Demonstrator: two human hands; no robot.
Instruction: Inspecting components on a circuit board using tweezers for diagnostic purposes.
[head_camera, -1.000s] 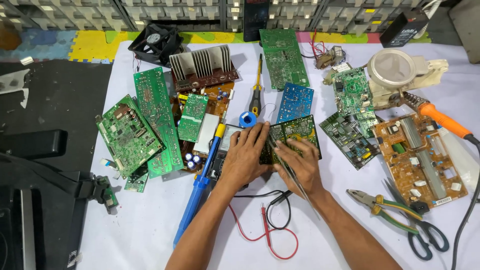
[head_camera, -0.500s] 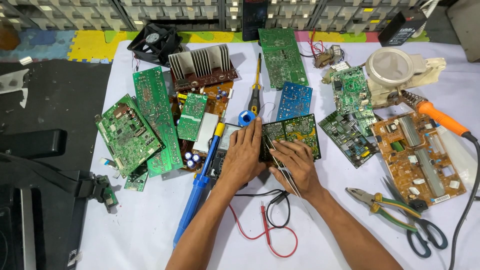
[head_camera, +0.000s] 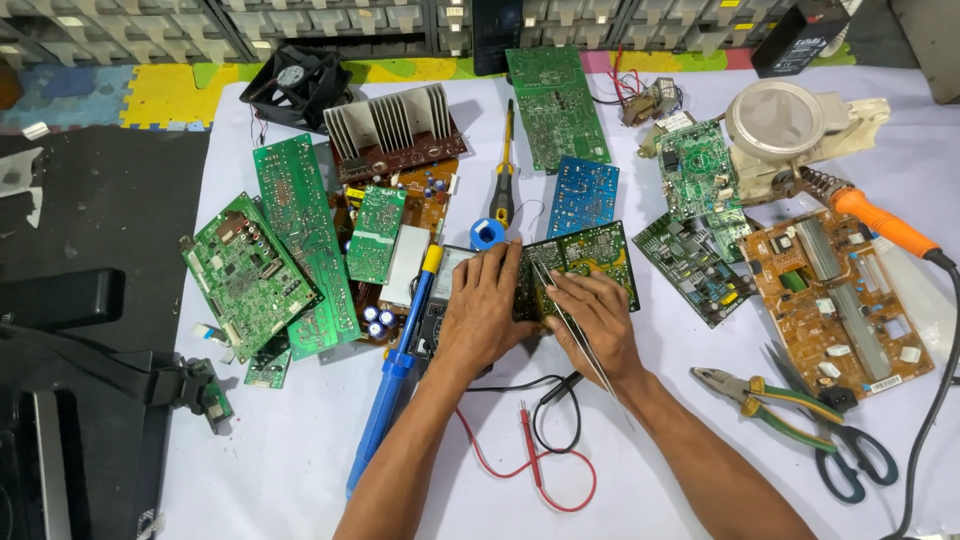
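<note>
Now | left hand (head_camera: 482, 310) flat, fingers spread, pressing the dark green circuit board's (head_camera: 597, 255) left end | right hand (head_camera: 600, 318) pinched shut on tweezers (head_camera: 583, 340), tip on board | board mid-tabletop, nearer far edge, blue board (head_camera: 584, 192) just behind.

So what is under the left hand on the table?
The left hand lies flat on the left edge of a dark green circuit board and over a grey meter, whose corner shows beside it. The rest beneath the palm is covered.
</note>
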